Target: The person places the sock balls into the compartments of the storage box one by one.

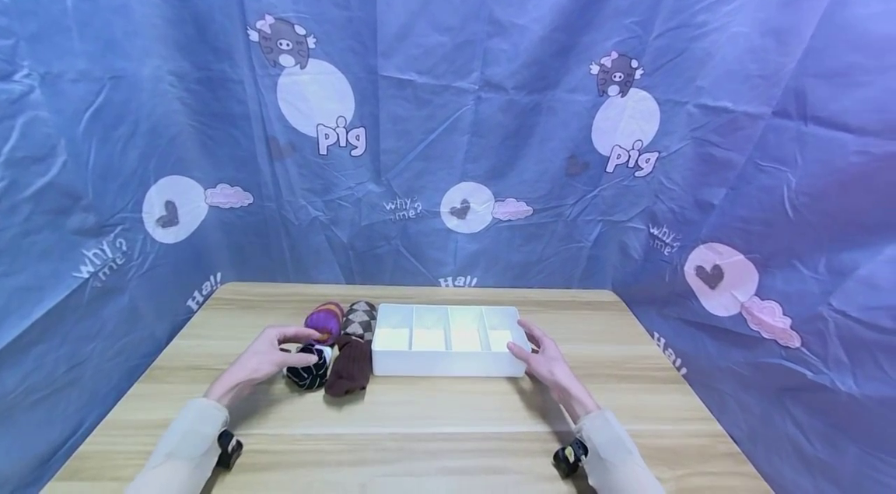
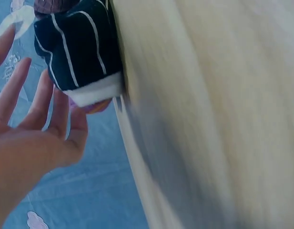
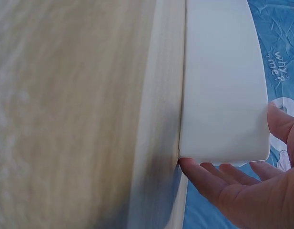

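Observation:
My left hand reaches over a rolled black sock with white lines, its fingers spread and relaxed. In the left wrist view, fingertips sit right beside that sock's pale cuff. Next to it lies a dark brown rolled sock. Behind them are a purple and orange rolled sock and a grey argyle one. My right hand rests at the right end of a white divided box. Its fingers lie fairly straight along the end wall, with the thumb by the top rim.
The box has several compartments in a row, and its left end stands close against the socks. All of this lies on a wooden table. A blue printed curtain hangs behind the table and along both sides.

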A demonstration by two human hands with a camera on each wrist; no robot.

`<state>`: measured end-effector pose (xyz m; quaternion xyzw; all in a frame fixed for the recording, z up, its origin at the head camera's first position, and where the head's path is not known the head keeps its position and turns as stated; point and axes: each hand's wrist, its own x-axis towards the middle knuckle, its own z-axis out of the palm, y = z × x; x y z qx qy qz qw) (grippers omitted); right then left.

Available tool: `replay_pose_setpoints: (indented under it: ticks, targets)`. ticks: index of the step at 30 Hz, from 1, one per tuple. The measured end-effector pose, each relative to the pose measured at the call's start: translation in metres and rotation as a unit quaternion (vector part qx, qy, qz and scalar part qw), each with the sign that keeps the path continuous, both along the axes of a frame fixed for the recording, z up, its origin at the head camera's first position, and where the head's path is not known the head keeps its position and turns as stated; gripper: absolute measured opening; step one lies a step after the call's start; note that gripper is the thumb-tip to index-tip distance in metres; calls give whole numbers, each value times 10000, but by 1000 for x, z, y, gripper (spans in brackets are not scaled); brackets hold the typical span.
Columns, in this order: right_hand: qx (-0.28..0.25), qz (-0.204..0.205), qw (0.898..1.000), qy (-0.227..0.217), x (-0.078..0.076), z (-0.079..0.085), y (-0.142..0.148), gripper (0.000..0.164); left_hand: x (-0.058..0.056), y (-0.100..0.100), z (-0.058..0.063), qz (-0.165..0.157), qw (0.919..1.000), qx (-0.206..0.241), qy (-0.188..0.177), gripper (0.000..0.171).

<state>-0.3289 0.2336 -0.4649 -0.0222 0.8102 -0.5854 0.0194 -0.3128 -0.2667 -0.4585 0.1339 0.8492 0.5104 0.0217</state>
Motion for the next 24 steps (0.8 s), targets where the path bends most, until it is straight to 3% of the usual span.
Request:
replay_pose_setpoints:
  ticks: [10, 24]
  targets:
    - [-107, 15, 9999, -81, -3, 4, 1, 70, 0, -6, 1, -265, 9986, 23, -467, 58]
    - [-499, 30, 9987, -107, 0, 2, 0, 69, 0, -7, -4, -900, 9945, -144, -518, 59]
